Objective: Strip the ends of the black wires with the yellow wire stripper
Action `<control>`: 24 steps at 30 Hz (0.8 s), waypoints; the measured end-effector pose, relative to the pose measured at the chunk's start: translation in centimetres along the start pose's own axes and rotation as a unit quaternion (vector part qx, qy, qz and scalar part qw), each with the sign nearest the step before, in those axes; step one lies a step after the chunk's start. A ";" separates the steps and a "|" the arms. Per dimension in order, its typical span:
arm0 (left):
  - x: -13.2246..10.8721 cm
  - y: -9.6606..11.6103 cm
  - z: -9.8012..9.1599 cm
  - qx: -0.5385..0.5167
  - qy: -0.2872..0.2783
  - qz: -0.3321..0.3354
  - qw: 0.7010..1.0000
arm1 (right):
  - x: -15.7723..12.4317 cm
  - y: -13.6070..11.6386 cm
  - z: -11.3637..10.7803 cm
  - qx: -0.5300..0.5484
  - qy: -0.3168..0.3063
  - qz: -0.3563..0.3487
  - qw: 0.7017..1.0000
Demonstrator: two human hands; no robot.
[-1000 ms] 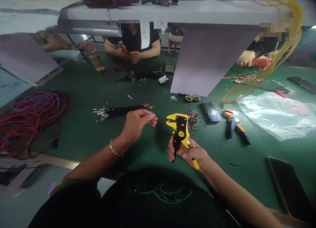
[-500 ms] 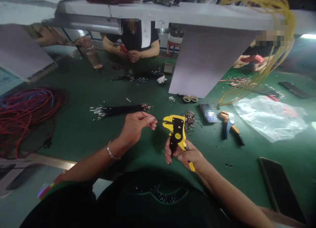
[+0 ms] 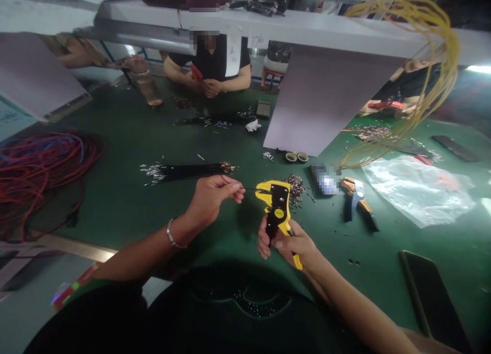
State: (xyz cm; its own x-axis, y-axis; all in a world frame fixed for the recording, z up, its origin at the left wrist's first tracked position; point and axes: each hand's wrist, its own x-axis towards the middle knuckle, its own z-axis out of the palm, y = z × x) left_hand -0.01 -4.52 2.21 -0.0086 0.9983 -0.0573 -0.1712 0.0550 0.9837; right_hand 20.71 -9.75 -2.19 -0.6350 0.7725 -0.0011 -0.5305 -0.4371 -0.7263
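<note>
Thumb and fingers of my left hand [image 3: 215, 195] pinch a thin black wire [image 3: 250, 189], whose right end reaches the jaws of a yellow and black wire stripper [image 3: 279, 205]. My right hand [image 3: 289, 241] is wrapped round the stripper's handles. Behind my left hand lies a bundle of black wires [image 3: 184, 171], with pale tips on the left and copper-coloured ends on the right. A pile of small cut bits [image 3: 296, 187] sits just behind the stripper. Whether the jaws touch the wire is too small to tell.
Red and blue cable coils [image 3: 42, 175] lie left. Orange and blue pliers [image 3: 357, 198], a plastic bag [image 3: 418, 190] and a dark phone [image 3: 433, 292] are right. Tape rolls [image 3: 296, 157] stand near a hanging panel [image 3: 330, 98]. Across the table, people hold red tools.
The view has shifted slightly. The stripper and my right hand sit a little farther right of my left hand, with slightly more wire showing between them. Both hands keep their holds.
</note>
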 end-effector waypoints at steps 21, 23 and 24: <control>-0.5 0.2 0.0 0.013 0.002 0.011 1.000 | 0.1 1.2 -0.7 0.006 0.016 -0.021 1.000; -0.5 0.2 0.0 0.012 -0.002 0.011 1.000 | 0.1 1.3 -0.8 0.010 0.020 -0.027 0.999; -0.5 0.2 0.0 0.011 -0.003 0.011 1.000 | 0.1 1.3 -0.8 0.010 0.020 -0.025 0.999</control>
State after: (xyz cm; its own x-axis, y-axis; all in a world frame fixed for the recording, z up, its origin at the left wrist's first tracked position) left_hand -0.04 -5.01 2.47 -0.0066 0.9994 -0.0346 -0.1491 0.0333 0.9883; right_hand 20.42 -9.88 -3.70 -0.5844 0.8114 0.0064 -0.5717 -0.4061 -0.7129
